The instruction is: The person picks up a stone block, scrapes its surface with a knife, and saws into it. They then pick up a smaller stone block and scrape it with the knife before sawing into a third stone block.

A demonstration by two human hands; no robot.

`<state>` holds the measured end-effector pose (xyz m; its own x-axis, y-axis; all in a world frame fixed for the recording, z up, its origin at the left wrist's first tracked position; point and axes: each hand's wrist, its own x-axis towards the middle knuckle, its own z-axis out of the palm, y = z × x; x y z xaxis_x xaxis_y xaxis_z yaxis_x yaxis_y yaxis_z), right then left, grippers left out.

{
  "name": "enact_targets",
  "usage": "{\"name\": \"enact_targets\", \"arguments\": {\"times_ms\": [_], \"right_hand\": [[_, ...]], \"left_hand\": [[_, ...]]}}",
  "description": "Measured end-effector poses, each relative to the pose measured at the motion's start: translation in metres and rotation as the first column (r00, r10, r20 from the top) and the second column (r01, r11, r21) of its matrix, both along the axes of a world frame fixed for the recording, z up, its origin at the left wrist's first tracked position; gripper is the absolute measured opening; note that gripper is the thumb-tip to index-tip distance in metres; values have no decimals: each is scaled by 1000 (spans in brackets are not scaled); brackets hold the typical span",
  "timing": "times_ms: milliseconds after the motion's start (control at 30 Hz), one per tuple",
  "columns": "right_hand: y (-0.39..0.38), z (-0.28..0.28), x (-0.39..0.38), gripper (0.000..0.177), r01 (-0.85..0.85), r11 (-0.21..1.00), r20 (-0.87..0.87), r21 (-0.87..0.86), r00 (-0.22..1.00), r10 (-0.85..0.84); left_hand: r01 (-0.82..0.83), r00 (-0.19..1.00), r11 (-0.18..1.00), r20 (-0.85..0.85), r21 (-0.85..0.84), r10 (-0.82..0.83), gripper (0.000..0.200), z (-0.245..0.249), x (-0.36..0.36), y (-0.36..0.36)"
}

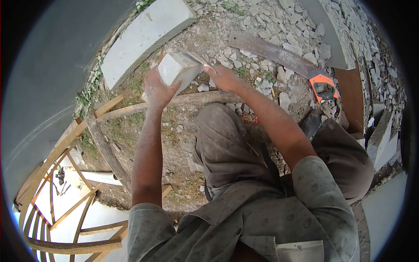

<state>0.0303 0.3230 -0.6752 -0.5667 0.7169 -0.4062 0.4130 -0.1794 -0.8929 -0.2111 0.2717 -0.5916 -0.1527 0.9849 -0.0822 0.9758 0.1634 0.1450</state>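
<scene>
Pale block (173,69), grasped by left hand (159,91); thin flat piece (197,58), pinched by right hand (221,77) against block's side, apparently being worked; steady bracing needed.

The long grey metal saw blade (275,53) is showing a dull, stained surface; its orange-and-black handle (323,87) is looking like plastic. The pale squared block (172,68) is appearing matt and chalky.

Left arm (147,163) extended, left grip (159,91) clasped, thumb (175,87) apart; right arm (277,120) slanting inward (forearms (152,126) dusty), right grip (223,78) curled.
</scene>
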Motion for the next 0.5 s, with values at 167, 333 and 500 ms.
{"name": "enact_targets", "arguments": {"times_ms": [167,333,500], "right_hand": [[15,27,6,50,261,954,-165,147,958,-237],[-17,90,0,31,262,945,-197,194,954,-225],[-38,44,3,28,326,936,-80,136,945,-317]], "left_hand": [[-17,1000,999,10,-36,18,81,2,1,3],[-2,1000,1000,11,-11,2,81,1,-2,4],[13,1000,1000,-10,25,-12,86,0,-1,11]]}}
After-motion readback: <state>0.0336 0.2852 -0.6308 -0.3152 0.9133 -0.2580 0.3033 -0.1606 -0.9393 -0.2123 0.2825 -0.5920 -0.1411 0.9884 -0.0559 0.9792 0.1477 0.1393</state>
